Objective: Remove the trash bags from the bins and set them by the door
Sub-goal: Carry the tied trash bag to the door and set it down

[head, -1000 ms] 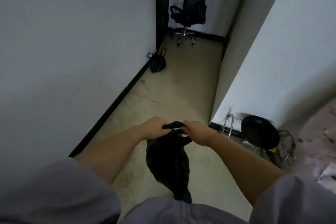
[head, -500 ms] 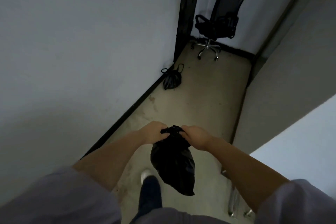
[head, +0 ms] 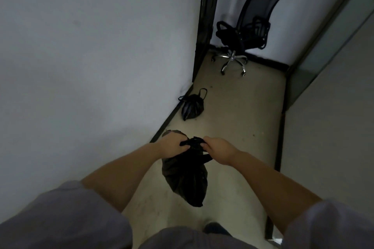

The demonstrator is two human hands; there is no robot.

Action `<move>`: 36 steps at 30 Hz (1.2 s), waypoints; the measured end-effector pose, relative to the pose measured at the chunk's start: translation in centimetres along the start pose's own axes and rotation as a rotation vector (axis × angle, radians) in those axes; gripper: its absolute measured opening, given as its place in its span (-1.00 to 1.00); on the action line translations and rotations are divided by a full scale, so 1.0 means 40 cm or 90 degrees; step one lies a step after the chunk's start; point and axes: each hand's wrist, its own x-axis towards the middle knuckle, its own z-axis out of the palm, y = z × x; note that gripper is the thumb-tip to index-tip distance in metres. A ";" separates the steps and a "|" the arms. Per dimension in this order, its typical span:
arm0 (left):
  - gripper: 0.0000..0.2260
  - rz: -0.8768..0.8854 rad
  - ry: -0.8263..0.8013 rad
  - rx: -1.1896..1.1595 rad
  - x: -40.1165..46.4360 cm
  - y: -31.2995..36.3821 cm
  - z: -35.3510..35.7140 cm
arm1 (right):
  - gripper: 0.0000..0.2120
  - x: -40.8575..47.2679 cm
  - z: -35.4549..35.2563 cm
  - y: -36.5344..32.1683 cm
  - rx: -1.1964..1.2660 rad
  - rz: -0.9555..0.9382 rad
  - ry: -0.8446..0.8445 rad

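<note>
held bag: black trash bag [head: 185, 180], thin glossy plastic, crinkled, neck bunched into a knot-like wad at the top. Body hangs free below the hands, tapers to a blunt point, clear of the floor. One handle loop sticks out on the right side just under the neck.
left hand: left hand [head: 172, 144] — fingers curled round the left side of the bunched neck, gripping it.
right hand: right hand [head: 217, 148] — fingers curled round the right side of the same neck, gripping it. Hands close together, the wad between them.
second bag: another black trash bag [head: 191, 107] sits on the floor against the black skirting board [head: 170, 120], just short of the door frame [head: 206, 20]. Tied shut, two handle loops poking up, sides pleated and slightly shiny. Well ahead of the held bag, same side of the corridor.
door frame: dark, upright, at the end of the left wall [head: 91, 56].
chair: black mesh-back office chair [head: 244, 32] on a chrome star base, past the door frame, backed against the far wall.
floor: pale beige floor [head: 242, 111], scuffed, narrow strip between the left wall and a pale partition on the right.
person: grey short sleeves at both lower corners; a dark shoe toe [head: 215, 228] shows below the held bag.
</note>
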 end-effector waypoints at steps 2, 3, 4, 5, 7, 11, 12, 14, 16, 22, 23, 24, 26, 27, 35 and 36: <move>-0.80 -0.004 0.006 0.006 0.061 -0.027 -0.043 | -0.72 0.083 -0.035 0.013 0.007 -0.008 0.001; -0.80 -0.012 0.006 -0.001 0.094 -0.042 -0.063 | -0.71 0.124 -0.054 0.021 0.011 -0.013 0.000; -0.80 -0.023 0.003 -0.012 0.129 -0.058 -0.081 | -0.71 0.165 -0.073 0.031 0.012 -0.019 -0.003; -0.80 -0.038 -0.001 -0.022 0.164 -0.070 -0.098 | -0.70 0.207 -0.089 0.044 0.011 -0.024 -0.006; -0.79 -0.063 -0.004 -0.024 0.246 -0.097 -0.126 | -0.70 0.293 -0.122 0.076 0.009 -0.029 -0.016; -0.79 -0.132 -0.005 -0.016 0.445 -0.153 -0.170 | -0.69 0.489 -0.191 0.169 0.003 -0.054 -0.050; -0.79 -0.155 0.000 -0.031 0.496 -0.172 -0.175 | -0.69 0.540 -0.210 0.195 0.005 -0.063 -0.067; -0.75 -0.199 0.000 -0.065 0.583 -0.207 -0.187 | -0.69 0.632 -0.245 0.239 0.003 -0.079 -0.103; -0.72 -0.228 -0.012 -0.090 0.651 -0.225 -0.203 | -0.71 0.705 -0.268 0.272 0.014 -0.087 -0.147; -0.77 -0.298 0.023 -0.128 0.829 -0.277 -0.233 | -0.81 0.906 -0.313 0.342 0.032 -0.116 -0.198; -0.76 -0.298 0.022 -0.124 0.853 -0.291 -0.231 | -0.80 0.939 -0.311 0.352 0.034 -0.115 -0.207; -0.75 -0.300 0.023 -0.120 0.880 -0.311 -0.228 | -0.79 0.974 -0.305 0.361 0.035 -0.112 -0.213; -0.71 -0.317 0.037 -0.095 0.937 -0.366 -0.211 | -0.77 1.055 -0.274 0.381 0.029 -0.108 -0.213; -0.68 -0.337 0.042 -0.077 0.968 -0.404 -0.197 | -0.77 1.097 -0.250 0.390 0.019 -0.108 -0.208; -0.62 -0.287 0.057 0.287 1.117 -0.703 -0.116 | -0.66 1.407 0.005 0.448 -0.051 -0.112 -0.189; -0.61 -0.277 0.053 0.345 1.121 -0.738 -0.109 | -0.66 1.441 0.032 0.463 -0.054 -0.114 -0.177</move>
